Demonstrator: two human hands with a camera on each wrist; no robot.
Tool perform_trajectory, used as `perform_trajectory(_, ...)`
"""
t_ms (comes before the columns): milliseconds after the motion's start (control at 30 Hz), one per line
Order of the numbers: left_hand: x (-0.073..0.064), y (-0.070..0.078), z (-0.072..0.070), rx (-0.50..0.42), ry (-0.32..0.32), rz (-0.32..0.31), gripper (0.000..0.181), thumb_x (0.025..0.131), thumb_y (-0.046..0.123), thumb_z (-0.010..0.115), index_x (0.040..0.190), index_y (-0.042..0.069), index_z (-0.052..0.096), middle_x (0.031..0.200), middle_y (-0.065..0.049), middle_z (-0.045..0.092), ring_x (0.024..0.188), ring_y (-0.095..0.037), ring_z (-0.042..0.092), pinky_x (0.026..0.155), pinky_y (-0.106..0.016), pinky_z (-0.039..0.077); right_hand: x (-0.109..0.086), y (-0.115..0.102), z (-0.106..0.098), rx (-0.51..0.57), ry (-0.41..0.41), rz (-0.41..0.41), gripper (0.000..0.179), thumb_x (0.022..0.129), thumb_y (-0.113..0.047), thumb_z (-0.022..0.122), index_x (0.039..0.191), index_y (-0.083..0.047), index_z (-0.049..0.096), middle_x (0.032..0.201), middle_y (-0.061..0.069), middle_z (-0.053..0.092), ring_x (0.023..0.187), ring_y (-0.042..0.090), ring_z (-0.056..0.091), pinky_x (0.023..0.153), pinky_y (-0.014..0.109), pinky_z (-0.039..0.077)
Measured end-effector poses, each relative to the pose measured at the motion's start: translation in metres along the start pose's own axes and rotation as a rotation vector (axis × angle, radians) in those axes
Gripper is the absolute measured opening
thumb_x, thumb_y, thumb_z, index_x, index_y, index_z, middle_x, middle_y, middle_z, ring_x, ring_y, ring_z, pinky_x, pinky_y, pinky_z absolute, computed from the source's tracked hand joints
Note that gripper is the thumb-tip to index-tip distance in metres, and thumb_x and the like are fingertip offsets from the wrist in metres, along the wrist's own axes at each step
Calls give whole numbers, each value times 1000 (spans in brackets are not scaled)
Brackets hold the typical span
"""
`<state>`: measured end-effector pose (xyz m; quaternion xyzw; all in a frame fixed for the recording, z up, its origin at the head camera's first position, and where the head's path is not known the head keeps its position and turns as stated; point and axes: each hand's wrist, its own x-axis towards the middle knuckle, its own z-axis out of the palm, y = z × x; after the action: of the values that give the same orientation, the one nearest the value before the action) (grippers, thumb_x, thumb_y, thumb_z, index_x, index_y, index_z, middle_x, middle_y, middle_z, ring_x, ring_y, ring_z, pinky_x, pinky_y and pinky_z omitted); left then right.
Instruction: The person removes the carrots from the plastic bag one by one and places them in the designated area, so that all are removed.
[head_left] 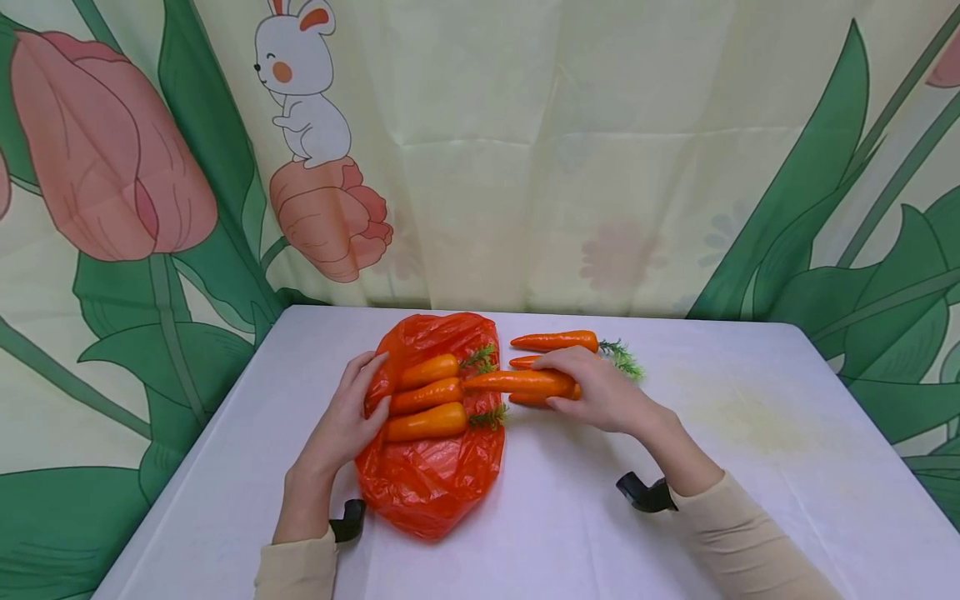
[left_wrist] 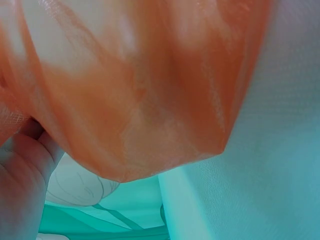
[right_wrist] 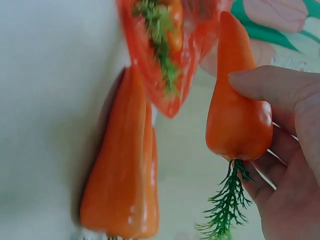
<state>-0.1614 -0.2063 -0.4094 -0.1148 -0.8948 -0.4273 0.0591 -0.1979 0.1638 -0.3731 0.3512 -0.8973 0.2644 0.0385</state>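
Observation:
My left hand [head_left: 341,425] grips the left edge of a red plastic bag [head_left: 438,487], thumb and fingers spread along its opening. In the left wrist view the thin bag [left_wrist: 150,110] covers most of the picture and hides the fingertips. Three orange carrots [head_left: 427,422] with green tops lie side by side at the bag, leafy ends to the right. My right hand [head_left: 607,396] holds another carrot [head_left: 517,382], its tip pointing left over the bag. The right wrist view shows the thumb across this carrot [right_wrist: 237,115], its green sprig hanging free.
Under and behind the right hand, three more carrots [head_left: 555,341] lie on the white-covered table [head_left: 570,517], partly hidden. A printed curtain [head_left: 480,167] with tulips and a rabbit hangs behind the table. Dark camera mounts [head_left: 647,493] sit at both wrists.

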Motion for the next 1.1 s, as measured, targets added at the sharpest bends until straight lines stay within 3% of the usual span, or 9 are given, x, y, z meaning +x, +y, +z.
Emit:
perform_trajectory(200,0,0,0,-6,-3,-5,68,95,-2,63,156,11,35,156,-10,28,138,-33,38,104,-49,43,-4,14,-14,38,6,26,37,87,-2,74,120,-16,69,129,-2,62,113,24,55,91,45,49)
perform_trajectory(400,0,0,0,2,-2,10,68,95,-2,63,156,10,35,155,-10,28,138,-33,38,105,-49,43,-13,26,-27,4,14,117,40,86,-3,74,125,-9,66,120,9,61,111,29,53,93,49,48)
perform_trajectory(667,0,0,0,10,0,15,68,95,-2,63,155,10,36,156,-10,28,138,-33,38,105,-49,43,-21,47,-43,-22,50,99,42,85,0,75,126,-2,65,122,14,63,111,34,55,96,53,47)
perform_trajectory(933,0,1,1,8,-3,7,68,95,-2,63,155,10,36,156,-10,28,138,-33,38,105,-49,43,-29,67,-57,-53,83,82,40,84,4,75,123,-1,65,111,10,66,95,26,57,82,46,50)
perform_trajectory(1100,0,2,1,14,-5,-2,68,95,-2,64,155,10,36,156,-10,28,138,-33,38,104,-49,44,-33,79,-68,-64,91,94,39,83,6,74,121,0,66,106,8,66,91,24,56,81,45,50)
